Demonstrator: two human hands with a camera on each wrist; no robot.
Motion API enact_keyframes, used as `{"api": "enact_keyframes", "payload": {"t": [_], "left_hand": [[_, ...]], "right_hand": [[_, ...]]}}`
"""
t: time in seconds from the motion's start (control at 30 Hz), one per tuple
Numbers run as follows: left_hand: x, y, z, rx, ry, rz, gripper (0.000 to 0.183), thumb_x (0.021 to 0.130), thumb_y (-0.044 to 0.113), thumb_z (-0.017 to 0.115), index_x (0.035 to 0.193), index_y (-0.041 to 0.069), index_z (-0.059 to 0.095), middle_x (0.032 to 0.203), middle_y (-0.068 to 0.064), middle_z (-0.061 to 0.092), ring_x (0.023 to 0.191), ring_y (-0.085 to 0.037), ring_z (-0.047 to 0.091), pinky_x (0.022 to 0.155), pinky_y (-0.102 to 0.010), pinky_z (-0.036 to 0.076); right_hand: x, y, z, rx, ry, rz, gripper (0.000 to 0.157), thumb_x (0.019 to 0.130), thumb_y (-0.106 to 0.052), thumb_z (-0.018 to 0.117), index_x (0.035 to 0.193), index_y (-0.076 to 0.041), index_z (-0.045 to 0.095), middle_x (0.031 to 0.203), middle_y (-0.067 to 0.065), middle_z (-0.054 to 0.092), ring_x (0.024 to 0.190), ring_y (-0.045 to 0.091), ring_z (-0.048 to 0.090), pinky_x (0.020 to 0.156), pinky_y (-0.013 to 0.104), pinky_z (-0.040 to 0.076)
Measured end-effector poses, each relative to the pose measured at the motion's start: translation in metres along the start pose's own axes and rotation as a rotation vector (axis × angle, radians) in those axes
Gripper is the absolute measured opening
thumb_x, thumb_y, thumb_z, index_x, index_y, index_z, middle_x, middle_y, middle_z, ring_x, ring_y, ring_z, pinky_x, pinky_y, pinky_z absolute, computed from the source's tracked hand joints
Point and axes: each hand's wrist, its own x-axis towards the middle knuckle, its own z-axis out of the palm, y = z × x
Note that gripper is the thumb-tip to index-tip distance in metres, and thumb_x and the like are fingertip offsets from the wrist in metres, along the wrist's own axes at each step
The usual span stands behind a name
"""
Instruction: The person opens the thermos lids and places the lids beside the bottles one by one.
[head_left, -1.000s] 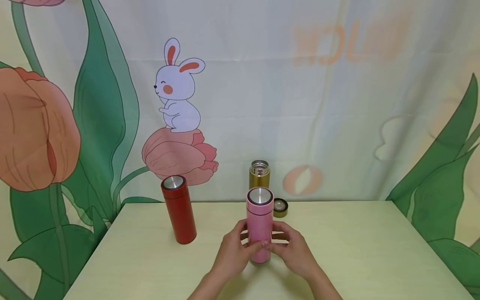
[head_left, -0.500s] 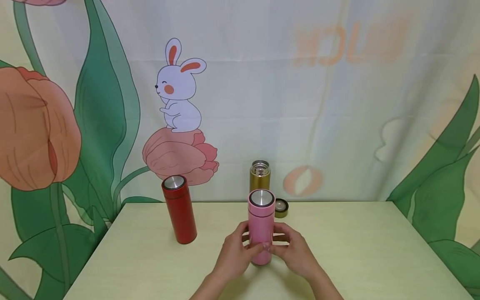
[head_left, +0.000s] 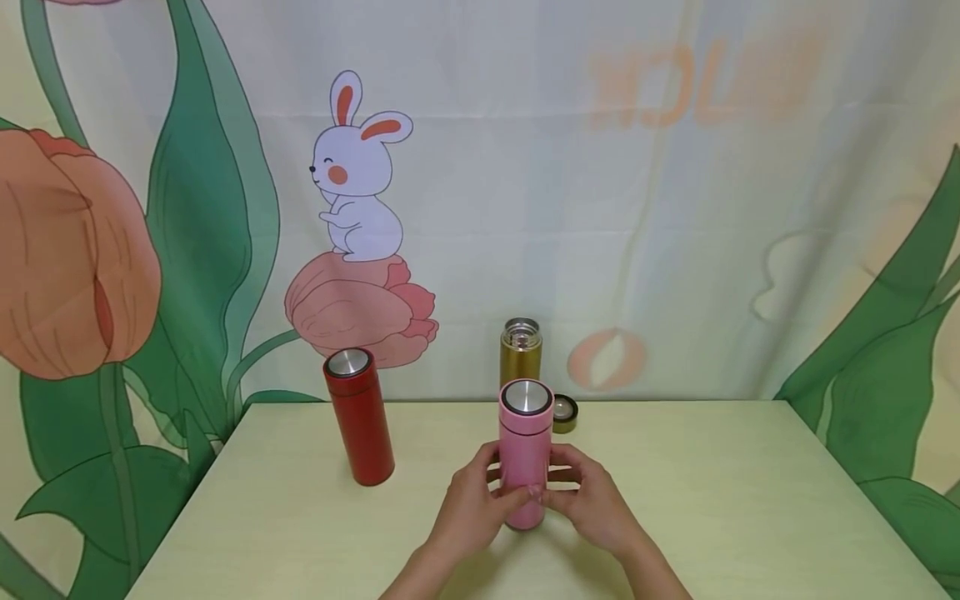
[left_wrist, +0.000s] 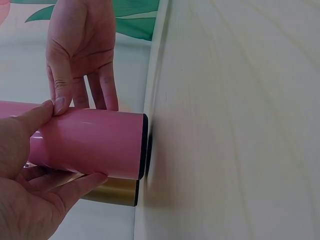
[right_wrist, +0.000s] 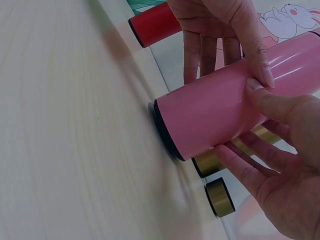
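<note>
A pink thermos (head_left: pixel 524 458) with a silver-topped lid stands upright near the middle of the table in the head view. My left hand (head_left: pixel 471 508) grips its left side, and my right hand (head_left: pixel 592 504) grips the right. Both thumbs meet on the front of the body, while the fingers reach round toward the back. In the left wrist view the dark base of the pink thermos (left_wrist: pixel 95 142) is right at the tabletop. The right wrist view shows my right hand (right_wrist: pixel 285 145) with its thumb against the pink thermos (right_wrist: pixel 215 107).
A red thermos (head_left: pixel 362 425) with its lid on stands to the left. Behind the pink one is a gold thermos (head_left: pixel 521 358), its mouth uncovered, with a gold lid (head_left: pixel 566 414) lying beside it. A printed curtain (head_left: pixel 487 208) hangs behind the table (head_left: pixel 712 483).
The pink thermos and both hands have shifted very slightly to the right in the head view. The grip is the same, and the red and gold thermoses stay in place.
</note>
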Motion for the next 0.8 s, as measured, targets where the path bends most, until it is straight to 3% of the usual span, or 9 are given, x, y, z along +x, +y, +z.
{"api": "enact_keyframes", "payload": {"t": [0.8], "left_hand": [[0.0010,0.0006,0.0003,0.019,-0.052,-0.063,0.076,0.088,0.042,0.083,0.148,0.012,0.046,0.148,-0.011,0.058,0.133,-0.034,0.060,0.105,-0.052,0.054]], "right_hand": [[-0.0007,0.0009,-0.0030,-0.033,-0.035,-0.001,0.058,0.086,-0.016,0.085,0.139,-0.015,0.060,0.130,0.017,0.065,0.119,0.039,0.065,0.092,0.044,0.059]]}}
